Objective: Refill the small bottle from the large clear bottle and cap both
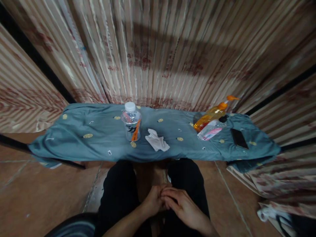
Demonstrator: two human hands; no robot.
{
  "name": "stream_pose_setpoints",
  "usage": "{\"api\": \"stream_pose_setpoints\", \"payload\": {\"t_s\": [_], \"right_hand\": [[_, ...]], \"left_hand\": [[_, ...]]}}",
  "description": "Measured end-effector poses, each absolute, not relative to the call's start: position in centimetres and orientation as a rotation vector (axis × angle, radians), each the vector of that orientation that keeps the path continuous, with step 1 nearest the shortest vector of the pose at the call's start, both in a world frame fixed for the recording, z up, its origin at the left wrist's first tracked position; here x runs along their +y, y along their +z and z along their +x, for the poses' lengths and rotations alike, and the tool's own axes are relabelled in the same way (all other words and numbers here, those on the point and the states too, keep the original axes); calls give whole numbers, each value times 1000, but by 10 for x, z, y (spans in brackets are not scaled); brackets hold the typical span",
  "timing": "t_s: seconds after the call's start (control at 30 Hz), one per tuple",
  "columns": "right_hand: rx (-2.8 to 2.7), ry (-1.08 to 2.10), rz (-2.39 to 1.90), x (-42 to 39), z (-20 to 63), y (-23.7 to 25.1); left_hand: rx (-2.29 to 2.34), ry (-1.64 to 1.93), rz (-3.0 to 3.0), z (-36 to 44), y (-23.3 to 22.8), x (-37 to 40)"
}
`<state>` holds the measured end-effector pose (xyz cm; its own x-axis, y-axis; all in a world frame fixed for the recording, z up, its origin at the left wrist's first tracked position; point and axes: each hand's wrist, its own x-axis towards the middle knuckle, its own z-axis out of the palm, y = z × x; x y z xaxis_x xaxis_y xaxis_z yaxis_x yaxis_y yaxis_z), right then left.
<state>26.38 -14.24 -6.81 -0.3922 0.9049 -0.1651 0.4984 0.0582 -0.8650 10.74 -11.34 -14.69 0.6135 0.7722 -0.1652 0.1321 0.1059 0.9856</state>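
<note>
My left hand [154, 199] and my right hand [179, 204] are clasped together over my lap, between my knees and below the table's front edge. The right hand's fingers lie over those of the left, which are curled and partly covered. No object shows in either hand. Beyond them on the cloth, nearest to my hands, lies a crumpled white tissue [157, 140]. Left of it stands a clear plastic bottle [132, 123] with a white cap and an orange-striped label.
A patterned blue-green cloth [103, 140] covers the table. At its right are an amber pump bottle [209, 117], a clear bottle [211, 130] with a pink label, and a black phone [239, 138]. Striped curtains [158, 52] hang behind. A round dark stool [74, 227] is at lower left.
</note>
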Motion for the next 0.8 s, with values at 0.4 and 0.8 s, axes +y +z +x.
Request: {"api": "stream_pose_setpoints", "payload": {"t_s": [0.4, 0.8], "right_hand": [[-1140, 323, -2107, -61, 526, -82], [-1045, 136, -2777, 21, 638, -99]], "left_hand": [[997, 472, 1553, 117, -145, -88], [1160, 403, 1530, 122, -150, -92]]}}
